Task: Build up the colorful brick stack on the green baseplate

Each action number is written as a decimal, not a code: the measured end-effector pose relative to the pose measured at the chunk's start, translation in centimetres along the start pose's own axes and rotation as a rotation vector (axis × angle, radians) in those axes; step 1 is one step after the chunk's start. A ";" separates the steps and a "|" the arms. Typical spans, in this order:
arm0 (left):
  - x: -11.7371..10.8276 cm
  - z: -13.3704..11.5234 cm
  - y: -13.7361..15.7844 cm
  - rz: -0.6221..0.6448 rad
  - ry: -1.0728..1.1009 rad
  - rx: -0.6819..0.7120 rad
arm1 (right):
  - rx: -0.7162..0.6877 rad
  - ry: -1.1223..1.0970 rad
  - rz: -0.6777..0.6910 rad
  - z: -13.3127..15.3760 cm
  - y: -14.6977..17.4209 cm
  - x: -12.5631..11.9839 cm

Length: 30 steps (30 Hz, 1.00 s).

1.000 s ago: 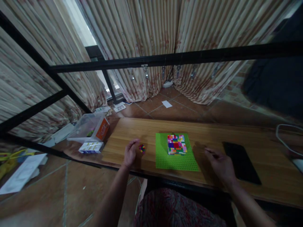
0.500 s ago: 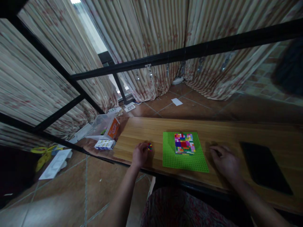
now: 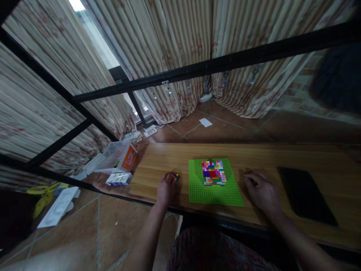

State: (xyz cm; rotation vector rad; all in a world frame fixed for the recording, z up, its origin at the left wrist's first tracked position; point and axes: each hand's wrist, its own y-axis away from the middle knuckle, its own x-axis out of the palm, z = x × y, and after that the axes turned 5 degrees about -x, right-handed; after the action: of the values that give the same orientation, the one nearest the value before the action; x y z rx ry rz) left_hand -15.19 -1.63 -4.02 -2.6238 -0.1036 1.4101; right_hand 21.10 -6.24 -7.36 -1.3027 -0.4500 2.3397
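My left hand [image 3: 166, 189] rests near the left end of the table, closed. Its fingertips are on a small cluster of multicoloured toy bricks [image 3: 177, 177], partly hidden by the fingers. To the right of it lies a green studded baseplate [image 3: 216, 196]. A squarish stack of coloured toy bricks [image 3: 213, 173] stands on that plate, pink, red, blue, white and other colours showing on top. My right hand [image 3: 261, 191] lies on the wood to the right of the plate, apart from it. Its fingers are curled in and nothing shows between them.
A dark flat tablet-like slab [image 3: 306, 195] lies on the wooden table [image 3: 163, 152] at the right. Off the left end are a clear plastic bin [image 3: 108, 156] with an orange label and a white-and-blue box [image 3: 119, 178]. A black metal rail [image 3: 191, 71] crosses before the curtains.
The whole view has shifted slightly, so things appear a little further left. Both hands, the brick stack and the baseplate keep nearly the same places relative to the table.
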 end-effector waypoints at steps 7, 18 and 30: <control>-1.5 -1.9 0.6 -0.020 0.150 -0.140 | 0.029 -0.034 -0.008 -0.1 0.1 0.1; -1.9 -9.2 4.5 0.039 0.917 -0.243 | 0.321 -0.514 -0.062 5.8 -0.7 -3.0; -3.9 -14.3 7.7 0.258 1.054 -0.201 | 0.460 -1.294 0.218 18.3 2.8 -6.0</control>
State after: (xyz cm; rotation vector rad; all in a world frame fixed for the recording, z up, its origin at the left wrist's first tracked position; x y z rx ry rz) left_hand -5.51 -11.28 5.59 -3.2425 0.2383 -0.1023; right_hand 7.61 -13.10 4.96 0.5091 -0.0746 2.9358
